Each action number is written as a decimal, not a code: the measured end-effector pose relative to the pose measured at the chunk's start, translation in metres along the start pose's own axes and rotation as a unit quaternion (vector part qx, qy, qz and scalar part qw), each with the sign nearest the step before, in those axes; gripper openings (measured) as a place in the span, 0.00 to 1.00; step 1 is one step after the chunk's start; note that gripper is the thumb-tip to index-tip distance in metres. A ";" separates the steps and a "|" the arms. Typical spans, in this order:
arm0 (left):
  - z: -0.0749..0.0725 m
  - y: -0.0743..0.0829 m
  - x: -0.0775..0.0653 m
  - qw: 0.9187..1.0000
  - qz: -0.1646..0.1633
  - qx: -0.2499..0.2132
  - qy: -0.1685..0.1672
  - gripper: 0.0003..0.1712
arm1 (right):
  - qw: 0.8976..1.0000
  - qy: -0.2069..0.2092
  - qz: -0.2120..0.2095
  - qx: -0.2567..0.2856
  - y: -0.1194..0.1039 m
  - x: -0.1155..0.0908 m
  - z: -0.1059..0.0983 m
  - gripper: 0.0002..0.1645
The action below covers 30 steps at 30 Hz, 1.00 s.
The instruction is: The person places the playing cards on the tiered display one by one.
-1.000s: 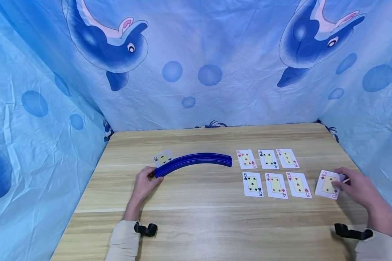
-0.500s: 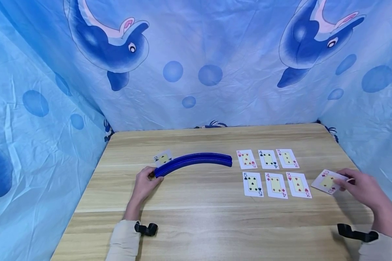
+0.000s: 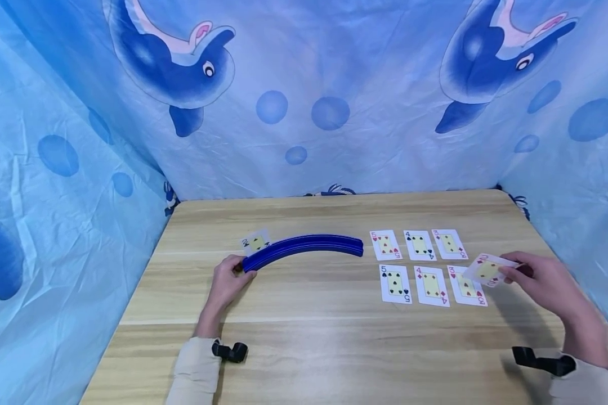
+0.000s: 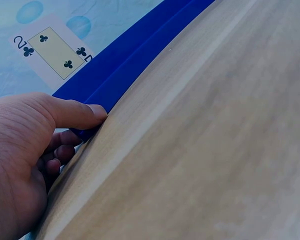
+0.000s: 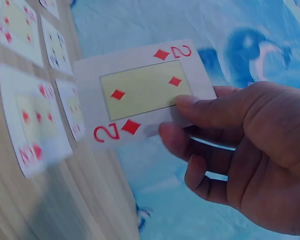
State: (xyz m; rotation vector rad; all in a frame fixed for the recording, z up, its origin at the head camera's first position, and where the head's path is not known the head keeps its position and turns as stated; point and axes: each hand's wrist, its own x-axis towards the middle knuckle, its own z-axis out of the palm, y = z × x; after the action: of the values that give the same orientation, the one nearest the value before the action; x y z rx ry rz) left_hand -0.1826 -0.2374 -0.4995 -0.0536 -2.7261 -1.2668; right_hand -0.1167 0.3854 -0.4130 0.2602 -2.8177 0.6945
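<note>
My left hand (image 3: 229,284) grips the near left end of a curved blue card holder (image 3: 304,244) on the table, thumb on its front face. Upright in the holder's left part stands a two of clubs (image 4: 55,52), its lower part hidden by the blue wall. Between thumb and fingers my right hand (image 3: 542,281) pinches a two of diamonds (image 5: 145,92) by one end. That card is held above the table, tilted, and overlaps the three of hearts (image 3: 468,289) in the head view. Nearby lies the three of diamonds (image 3: 449,244).
To the left of the right hand, cards lie face up in two rows: five of hearts (image 3: 385,245), four of spades (image 3: 420,246), five of spades (image 3: 395,284) and four of diamonds (image 3: 432,286) among them. A blue dolphin-print cloth (image 3: 304,73) surrounds the wooden table (image 3: 304,337).
My right hand has lifted the two of diamonds, turned it sideways and carried it left and toward the back. The left hand stays on the card holder.
</note>
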 end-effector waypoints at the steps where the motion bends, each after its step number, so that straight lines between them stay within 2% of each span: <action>1: 0.000 0.001 0.000 1.000 0.000 0.001 0.000 0.18 | 1.000 0.000 -0.008 0.006 -0.004 0.002 0.002 0.07; 6: -0.001 0.002 -0.001 1.000 0.001 0.000 0.002 0.18 | 1.000 -0.009 -0.017 0.022 -0.028 0.014 0.014 0.09; 15: 0.000 0.002 -0.002 1.000 -0.003 -0.004 0.003 0.18 | 0.998 0.012 -0.045 0.047 -0.070 0.038 0.037 0.10; 30: 0.000 0.003 -0.002 1.000 -0.005 -0.009 0.004 0.18 | 0.991 -0.034 -0.071 0.109 -0.120 0.072 0.068 0.12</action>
State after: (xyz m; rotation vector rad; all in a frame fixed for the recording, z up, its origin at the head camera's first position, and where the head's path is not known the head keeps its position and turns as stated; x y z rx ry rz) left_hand -0.1808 -0.2358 -0.4976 -0.0356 -2.7132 -1.2906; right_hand -0.1708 0.2402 -0.4008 0.5253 -2.7525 0.9768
